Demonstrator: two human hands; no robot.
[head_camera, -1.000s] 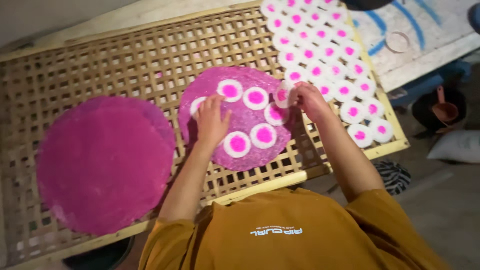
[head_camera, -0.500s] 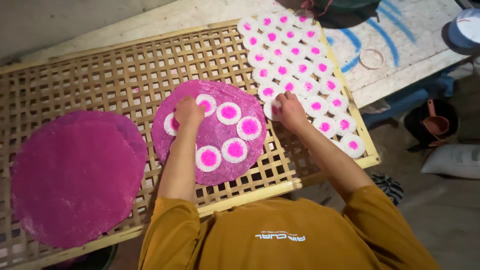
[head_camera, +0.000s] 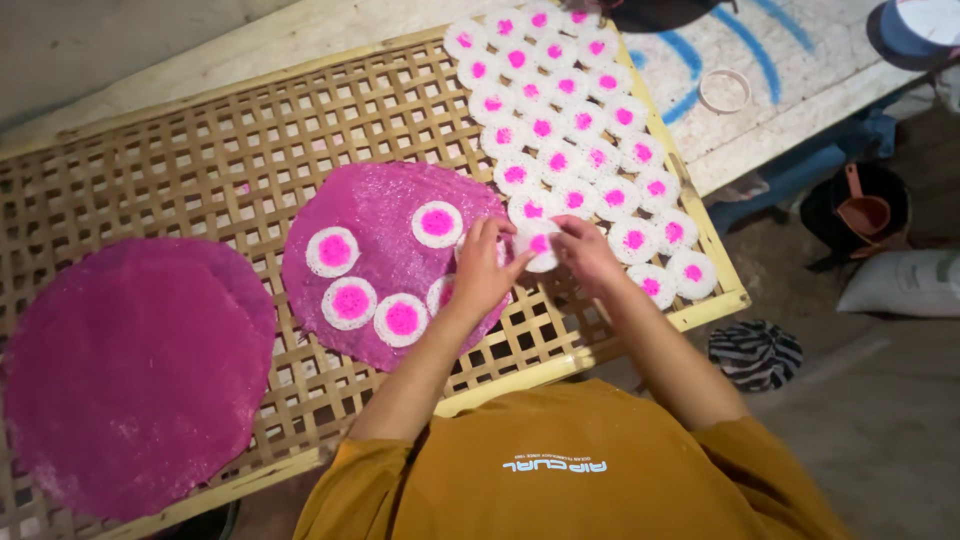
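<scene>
Both hands meet over bamboo lattice rack (head_camera: 200, 160). Left hand (head_camera: 483, 268) and right hand (head_camera: 583, 250) pinch one white disc with pink centre (head_camera: 538, 246) between fingertips, grip narrow, at right edge of large pink sheet (head_camera: 385, 215). Rows of same discs (head_camera: 575, 120) just beyond.

1. I see a woven lattice rack (head_camera: 200, 150) of pale, matt wooden strips.
2. The big pink sheet (head_camera: 385, 215) looks grainy and faintly glistening.
3. My orange shirt (head_camera: 570, 470) is soft matt cloth.
</scene>
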